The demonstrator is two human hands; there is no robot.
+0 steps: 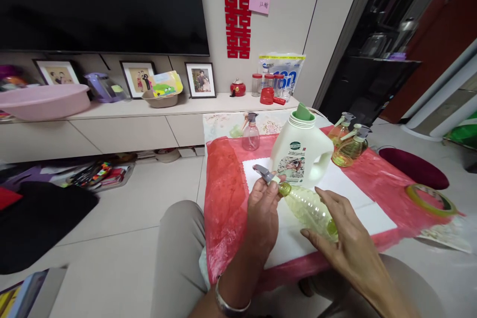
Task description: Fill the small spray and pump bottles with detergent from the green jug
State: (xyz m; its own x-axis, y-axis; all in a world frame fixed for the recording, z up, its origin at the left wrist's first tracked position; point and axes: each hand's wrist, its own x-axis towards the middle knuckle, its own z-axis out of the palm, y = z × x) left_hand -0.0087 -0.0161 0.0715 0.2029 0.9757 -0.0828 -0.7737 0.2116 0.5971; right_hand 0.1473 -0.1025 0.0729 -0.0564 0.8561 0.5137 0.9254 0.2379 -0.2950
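Observation:
My left hand is closed on a grey trigger spray head, held at the neck end of a clear yellow-green spray bottle. Whether the head is screwed onto the neck I cannot tell. The bottle lies tilted above the white sheet, its base toward my right hand. That hand is open, thumb and fingers apart on either side of the bottle's lower part; whether they touch it is unclear. Just behind stands a large pale green detergent jug with its neck uncapped.
A clear pinkish spray bottle stands behind left. Filled spray bottles stand at right, near a roll of yellow tape. Red plastic film and a white sheet cover the table. A low cabinet runs behind.

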